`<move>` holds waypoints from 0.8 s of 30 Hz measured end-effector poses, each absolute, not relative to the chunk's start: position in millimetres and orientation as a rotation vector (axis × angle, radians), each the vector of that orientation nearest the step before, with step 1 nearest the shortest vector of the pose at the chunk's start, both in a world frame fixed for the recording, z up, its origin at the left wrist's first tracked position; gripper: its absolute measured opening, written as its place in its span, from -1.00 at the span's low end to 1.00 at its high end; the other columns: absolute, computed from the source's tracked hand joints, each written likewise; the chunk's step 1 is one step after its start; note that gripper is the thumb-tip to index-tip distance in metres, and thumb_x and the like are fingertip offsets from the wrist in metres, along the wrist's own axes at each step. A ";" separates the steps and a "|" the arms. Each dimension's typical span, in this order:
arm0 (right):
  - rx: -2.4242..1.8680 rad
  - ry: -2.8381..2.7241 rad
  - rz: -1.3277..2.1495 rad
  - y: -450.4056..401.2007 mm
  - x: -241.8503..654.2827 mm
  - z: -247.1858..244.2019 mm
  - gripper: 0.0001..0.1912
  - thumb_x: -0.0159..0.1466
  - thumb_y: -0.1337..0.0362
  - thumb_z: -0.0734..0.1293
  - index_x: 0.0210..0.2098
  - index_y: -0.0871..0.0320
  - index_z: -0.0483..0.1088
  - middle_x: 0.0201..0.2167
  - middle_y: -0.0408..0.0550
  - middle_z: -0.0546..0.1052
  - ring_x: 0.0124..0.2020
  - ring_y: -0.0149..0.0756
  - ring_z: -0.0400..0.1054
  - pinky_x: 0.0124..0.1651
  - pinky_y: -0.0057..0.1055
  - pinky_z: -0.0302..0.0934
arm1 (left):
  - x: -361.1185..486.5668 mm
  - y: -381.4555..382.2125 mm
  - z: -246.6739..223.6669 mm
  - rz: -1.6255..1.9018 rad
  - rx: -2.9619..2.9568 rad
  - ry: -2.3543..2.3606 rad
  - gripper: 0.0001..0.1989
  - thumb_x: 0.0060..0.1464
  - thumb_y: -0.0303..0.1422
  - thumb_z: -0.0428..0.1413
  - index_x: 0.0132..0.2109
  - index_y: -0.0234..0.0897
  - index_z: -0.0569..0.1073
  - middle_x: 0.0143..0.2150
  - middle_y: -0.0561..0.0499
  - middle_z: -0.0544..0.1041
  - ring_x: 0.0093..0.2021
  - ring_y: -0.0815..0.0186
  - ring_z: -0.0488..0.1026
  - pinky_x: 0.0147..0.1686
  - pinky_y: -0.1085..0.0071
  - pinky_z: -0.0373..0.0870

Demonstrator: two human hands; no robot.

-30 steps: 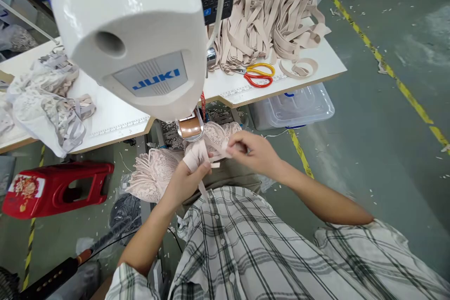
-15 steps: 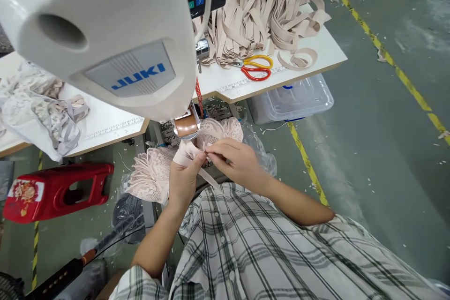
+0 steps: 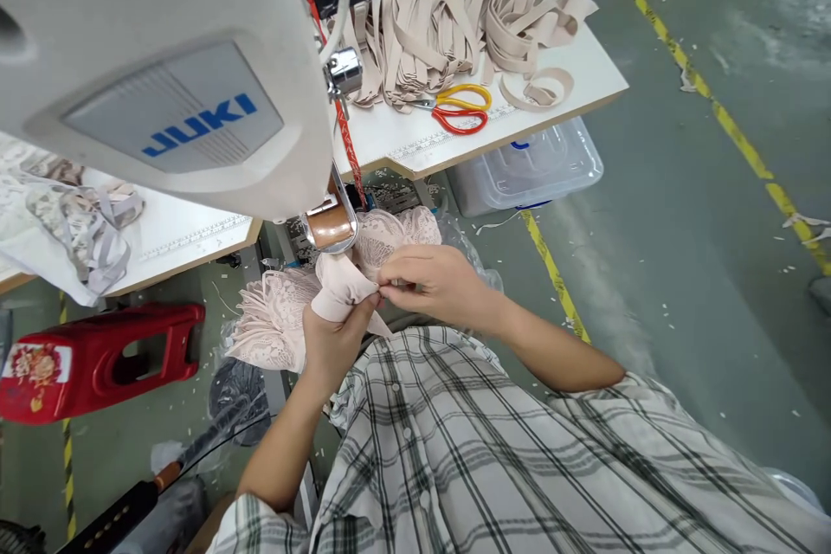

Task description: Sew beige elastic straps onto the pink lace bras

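A pale pink fabric band (image 3: 338, 287) is folded over my left hand (image 3: 332, 342), whose thumb and fingers grip it. My right hand (image 3: 436, 281) pinches the edge of the same band, its fingertips close beside my left thumb. Pale pink lace (image 3: 276, 325) lies bunched to the left, and more lace (image 3: 406, 229) lies behind my hands. Just beyond the band is the lower end of the white sewing machine (image 3: 260, 138), with a brown and metal part (image 3: 330, 227) near the fabric.
Yellow and red scissors (image 3: 462, 110) lie on the white table (image 3: 447, 143) beside piled beige straps (image 3: 434, 26). More fabric (image 3: 97, 225) rests at the left. A clear plastic box (image 3: 538, 169) and a red stool (image 3: 104, 359) stand lower down.
The view has shifted, so the machine sits further left. The band now bulges up more over my left hand, and its loose end hangs shorter. Both hands keep hold.
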State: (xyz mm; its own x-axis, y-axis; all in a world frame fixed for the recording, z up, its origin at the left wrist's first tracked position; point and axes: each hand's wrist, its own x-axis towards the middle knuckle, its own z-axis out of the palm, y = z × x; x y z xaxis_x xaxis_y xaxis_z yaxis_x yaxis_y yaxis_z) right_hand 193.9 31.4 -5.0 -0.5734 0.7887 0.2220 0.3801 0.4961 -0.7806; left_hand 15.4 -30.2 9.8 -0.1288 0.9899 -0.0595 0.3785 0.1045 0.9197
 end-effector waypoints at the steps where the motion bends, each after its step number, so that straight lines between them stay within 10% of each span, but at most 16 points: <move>1: -0.928 -2.198 0.992 34.0 195.3 -3.3 -0.87 0.27 0.34 0.28 -0.36 0.09 0.47 -0.36 -0.16 0.56 -0.31 -0.38 0.41 -0.28 -0.44 0.18 | 13.7 -31.0 8.1 1.014 1.397 1.602 -0.85 0.09 -0.31 0.25 -0.22 -0.28 0.65 -0.28 -0.06 0.68 -0.15 0.12 0.59 -0.16 0.28 0.55; 24: -1.104 -2.173 1.120 36.4 198.2 -3.2 -0.87 0.27 0.28 0.32 -0.38 0.15 0.48 -0.46 -0.19 0.47 -0.40 -0.45 0.29 -0.34 -0.48 0.01 | 16.0 -18.4 7.5 0.901 1.094 1.479 -0.80 0.13 -0.29 0.25 -0.13 -0.29 0.63 -0.20 -0.02 0.65 -0.15 0.25 0.53 -0.10 0.39 0.45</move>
